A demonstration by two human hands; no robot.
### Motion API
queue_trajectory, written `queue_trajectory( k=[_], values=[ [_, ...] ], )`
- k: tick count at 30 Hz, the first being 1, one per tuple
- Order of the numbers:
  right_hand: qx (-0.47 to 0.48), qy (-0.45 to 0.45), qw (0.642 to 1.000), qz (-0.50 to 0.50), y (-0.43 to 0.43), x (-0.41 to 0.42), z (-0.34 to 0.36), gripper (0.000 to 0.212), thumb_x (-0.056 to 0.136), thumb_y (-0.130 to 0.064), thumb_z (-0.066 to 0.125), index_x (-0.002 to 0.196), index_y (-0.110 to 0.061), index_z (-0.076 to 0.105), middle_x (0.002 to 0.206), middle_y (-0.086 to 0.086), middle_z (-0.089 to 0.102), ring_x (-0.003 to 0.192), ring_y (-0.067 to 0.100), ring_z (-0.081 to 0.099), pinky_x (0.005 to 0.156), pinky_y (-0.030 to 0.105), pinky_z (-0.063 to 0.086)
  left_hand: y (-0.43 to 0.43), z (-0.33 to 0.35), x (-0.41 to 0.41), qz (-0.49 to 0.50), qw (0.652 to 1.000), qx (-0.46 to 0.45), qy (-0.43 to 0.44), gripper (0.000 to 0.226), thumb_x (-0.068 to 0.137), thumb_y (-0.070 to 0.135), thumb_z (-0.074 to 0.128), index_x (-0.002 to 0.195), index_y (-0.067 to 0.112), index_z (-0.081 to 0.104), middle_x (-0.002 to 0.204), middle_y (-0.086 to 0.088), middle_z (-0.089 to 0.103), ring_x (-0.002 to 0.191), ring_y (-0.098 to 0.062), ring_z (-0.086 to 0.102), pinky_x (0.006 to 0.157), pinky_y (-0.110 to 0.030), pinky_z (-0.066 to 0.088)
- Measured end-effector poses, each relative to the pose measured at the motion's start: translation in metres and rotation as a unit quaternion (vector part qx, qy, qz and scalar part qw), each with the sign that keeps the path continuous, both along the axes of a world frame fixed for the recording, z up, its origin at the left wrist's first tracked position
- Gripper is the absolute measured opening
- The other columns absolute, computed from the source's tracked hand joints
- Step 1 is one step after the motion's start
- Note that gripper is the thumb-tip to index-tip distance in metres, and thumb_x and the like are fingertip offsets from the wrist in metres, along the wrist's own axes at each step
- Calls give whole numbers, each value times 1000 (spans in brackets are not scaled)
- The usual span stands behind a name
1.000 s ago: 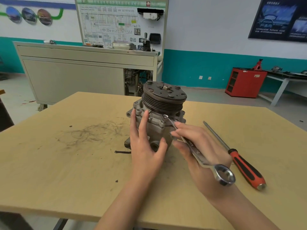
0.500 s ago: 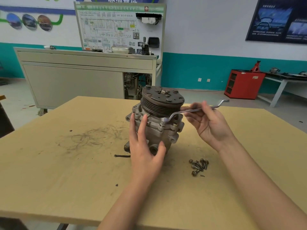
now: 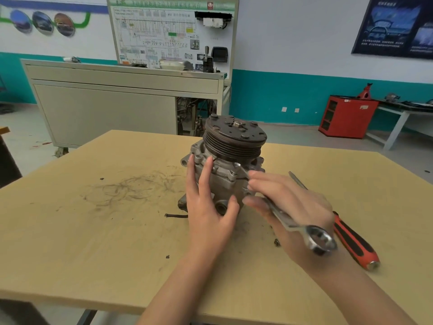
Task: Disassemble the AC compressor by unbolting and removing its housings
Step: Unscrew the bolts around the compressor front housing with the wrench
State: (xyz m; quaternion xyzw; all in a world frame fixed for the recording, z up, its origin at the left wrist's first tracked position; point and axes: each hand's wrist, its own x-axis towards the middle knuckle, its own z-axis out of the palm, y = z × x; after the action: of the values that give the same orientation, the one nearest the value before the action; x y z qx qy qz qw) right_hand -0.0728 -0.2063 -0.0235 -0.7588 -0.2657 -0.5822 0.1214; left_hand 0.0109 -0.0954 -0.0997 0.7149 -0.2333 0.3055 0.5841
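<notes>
Compressor (image 3: 225,181) upright at mid-table (image 3: 93,242), pulley (image 3: 234,139) on top, worked from the near edge. Nearest, left hand (image 3: 208,207) flat against the housing, fingers straight and spread, thumb by a lower port, gripping nothing. Right hand (image 3: 293,207) curled round a ring wrench (image 3: 277,214), free ring end toward the camera, other end up at the flange just under the pulley. Just right, a red-and-black screwdriver (image 3: 353,242) flat on the table. Beyond, a grey cabinet (image 3: 105,109).
</notes>
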Motion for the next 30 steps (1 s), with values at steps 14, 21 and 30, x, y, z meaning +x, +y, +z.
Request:
queue_trajectory(
  k=[14, 21, 30],
  values=[
    [499, 440, 656, 356, -61, 54, 5, 26, 85, -27, 51, 97, -6, 60, 92, 11, 72, 79, 25, 70, 64, 27, 56, -2, 2, -3, 4, 1000, 3, 20, 77, 78, 34, 56, 143, 52, 18, 157, 26, -4, 142, 9, 1, 109, -24, 13],
    [493, 413, 667, 376, -61, 62, 24, 31, 86, -32, 48, 84, -7, 66, 68, 6, 68, 58, 14, 65, 52, 21, 52, -1, 3, -4, 9, 1000, 6, 14, 75, 77, 40, 51, 144, 49, 19, 158, 21, -1, 141, 11, 0, 107, -17, 11],
    [104, 44, 981, 157, -15, 12, 15, 35, 93, -32, 51, 91, -2, 68, 71, 9, 68, 53, 19, 65, 43, 31, 52, 0, 2, -5, 5, 1000, 4, 12, 76, 78, 33, 55, 147, 39, 24, 159, 18, 0, 143, 6, 2, 111, -23, 15]
  ],
)
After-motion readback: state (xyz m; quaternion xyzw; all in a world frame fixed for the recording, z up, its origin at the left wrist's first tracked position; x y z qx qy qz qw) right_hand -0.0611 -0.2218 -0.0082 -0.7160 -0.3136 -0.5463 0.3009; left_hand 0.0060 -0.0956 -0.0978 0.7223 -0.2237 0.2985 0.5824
